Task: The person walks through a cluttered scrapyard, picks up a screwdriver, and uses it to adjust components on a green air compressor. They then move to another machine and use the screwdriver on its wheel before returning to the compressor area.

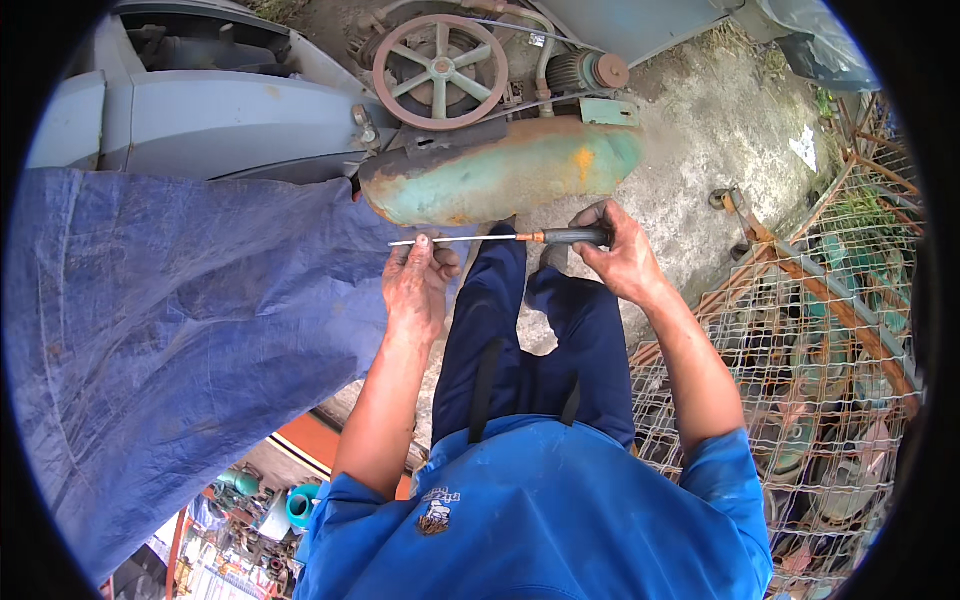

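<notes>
— Screwdriver [530, 237] position?
— Nearly level between both hands, above the navy trousers [475, 350], on the near side of the rusty green compressor tank [505, 170].
— Grip?
— Left hand [415, 290] pinches the thin shaft [470, 239] just short of its tip [395, 244]; right hand [625, 255] holds the dark handle [570, 236] by its butt end, thumb against fingers.
— Handling note?
— Judgement: steady the handle firmly, keep the left pinch light, avoid bending the shaft, keep skin off the point.
</notes>
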`<state>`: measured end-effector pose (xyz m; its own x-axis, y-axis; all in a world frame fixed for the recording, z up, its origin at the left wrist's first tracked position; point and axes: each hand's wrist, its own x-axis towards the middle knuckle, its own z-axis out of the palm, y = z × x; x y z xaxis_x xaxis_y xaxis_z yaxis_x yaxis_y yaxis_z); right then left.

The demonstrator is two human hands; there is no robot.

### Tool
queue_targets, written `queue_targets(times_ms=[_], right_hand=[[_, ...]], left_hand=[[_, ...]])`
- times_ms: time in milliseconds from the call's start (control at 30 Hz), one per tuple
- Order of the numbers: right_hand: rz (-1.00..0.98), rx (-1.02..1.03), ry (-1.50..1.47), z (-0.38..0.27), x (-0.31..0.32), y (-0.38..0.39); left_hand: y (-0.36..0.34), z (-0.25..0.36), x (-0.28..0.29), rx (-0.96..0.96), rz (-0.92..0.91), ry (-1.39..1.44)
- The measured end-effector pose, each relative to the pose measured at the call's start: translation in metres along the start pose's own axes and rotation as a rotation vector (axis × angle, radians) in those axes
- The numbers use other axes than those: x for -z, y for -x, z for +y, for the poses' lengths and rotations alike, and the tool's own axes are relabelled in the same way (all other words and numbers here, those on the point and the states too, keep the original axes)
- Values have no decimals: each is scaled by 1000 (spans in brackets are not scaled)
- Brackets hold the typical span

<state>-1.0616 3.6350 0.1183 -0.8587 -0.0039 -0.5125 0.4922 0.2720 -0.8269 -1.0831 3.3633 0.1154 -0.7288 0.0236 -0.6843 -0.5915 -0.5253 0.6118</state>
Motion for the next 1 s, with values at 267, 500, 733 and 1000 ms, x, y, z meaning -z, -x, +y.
queue_targets(times_ms=[267, 500, 733, 1000], right_hand=[[-33, 25, 107, 78, 9, -193], [-102, 122, -35, 131, -6, -289], [-139, 90, 45, 140, -13, -304], [-154, 103, 23, 143, -19, -315]], left_hand=[[-183, -41, -10, 81, 253, 6], [-253, -62, 5, 81, 386, -114], [-262, -66, 8, 64, 522, -110], [-269, -69, 5, 77, 657, -79]])
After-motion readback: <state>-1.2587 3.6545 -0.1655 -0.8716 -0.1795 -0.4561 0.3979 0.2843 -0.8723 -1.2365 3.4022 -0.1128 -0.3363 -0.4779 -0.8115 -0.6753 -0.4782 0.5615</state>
